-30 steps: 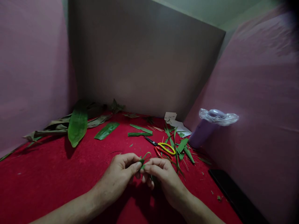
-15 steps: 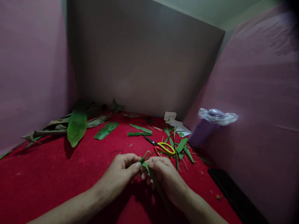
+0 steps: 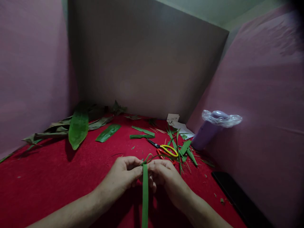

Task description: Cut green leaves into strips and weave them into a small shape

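Between my two hands is a green leaf strip [image 3: 145, 196], its long flat end running down toward me. My left hand [image 3: 124, 172] is closed, thumb and fingers pinching the strip near its folded top. Close beside it, my right hand [image 3: 166, 175] is closed too, its fingertips at the same fold. A thin looped piece of leaf [image 3: 149, 156] sticks up above the fingertips. Just beyond the right hand lie scissors [image 3: 163, 149] with a yellow and a red handle. The fingers partly hide the fold.
On the red cloth [image 3: 59, 183] lie a broad leaf [image 3: 79, 128], a cut leaf piece [image 3: 108, 133] and a pile of leaf scraps [image 3: 185, 148]. White paper [image 3: 182, 129] is at the back. A purple bottle [image 3: 206, 134] and a black phone-like object [image 3: 237, 196] stand right.
The leaf strip's long end has swung from over the right palm to hang straight down between my hands. My right fingers have shifted slightly; the left hand has hardly moved.
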### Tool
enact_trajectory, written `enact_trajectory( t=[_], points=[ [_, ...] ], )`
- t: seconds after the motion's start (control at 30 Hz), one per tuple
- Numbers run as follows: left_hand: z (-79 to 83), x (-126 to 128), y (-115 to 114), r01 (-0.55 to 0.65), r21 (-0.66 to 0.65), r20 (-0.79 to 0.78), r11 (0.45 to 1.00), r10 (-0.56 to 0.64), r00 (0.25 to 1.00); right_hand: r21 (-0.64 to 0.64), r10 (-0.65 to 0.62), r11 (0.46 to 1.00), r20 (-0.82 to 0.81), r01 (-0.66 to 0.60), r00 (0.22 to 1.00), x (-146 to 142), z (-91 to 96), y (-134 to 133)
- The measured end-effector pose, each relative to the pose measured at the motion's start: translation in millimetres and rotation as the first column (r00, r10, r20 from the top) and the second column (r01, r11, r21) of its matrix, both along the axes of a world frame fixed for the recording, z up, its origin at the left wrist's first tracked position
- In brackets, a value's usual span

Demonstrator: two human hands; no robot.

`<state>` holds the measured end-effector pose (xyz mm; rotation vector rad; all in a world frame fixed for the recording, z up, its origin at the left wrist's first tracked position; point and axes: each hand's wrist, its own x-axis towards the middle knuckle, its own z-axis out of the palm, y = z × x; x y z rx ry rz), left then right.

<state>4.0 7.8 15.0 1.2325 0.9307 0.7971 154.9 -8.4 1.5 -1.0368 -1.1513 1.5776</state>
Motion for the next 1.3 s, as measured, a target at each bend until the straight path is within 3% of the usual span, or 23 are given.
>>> enact_trajectory(
  t=[0.27,0.47,0.67,0.87,1.1,1.3],
  points=[
    [-5.1,-4,5,0.040,-0.133,0.099,0.990,-0.027,0.995,0.014,-0.025,1.000,-0.056,0.025,0.998,2,-0.2,0],
    [-3.2,-4,6,-0.021,-0.199,0.087,0.980,0.039,0.995,0.154,-0.217,0.967,0.083,0.202,0.973,0,2.5,-2],
    [-4.1,-4,3,-0.001,-0.203,0.097,0.979,0.021,0.995,0.216,-0.227,0.956,0.120,0.198,0.966,-5,-4.4,-1],
    [-0.3,-1,0,0.001,-0.195,0.091,0.981,0.018,0.996,0.132,-0.219,0.971,0.149,0.200,0.964,-5,-3.5,0],
    [1.5,1,-1,0.004,-0.186,0.089,0.983,0.012,0.996,0.158,-0.252,0.962,0.202,0.223,0.946,-5,-3.0,1],
    [-6.1,1,1,-0.033,-0.133,0.044,0.991,0.039,0.998,0.295,-0.288,0.930,0.210,0.221,0.934,-6,-8.2,-4]
  ],
)
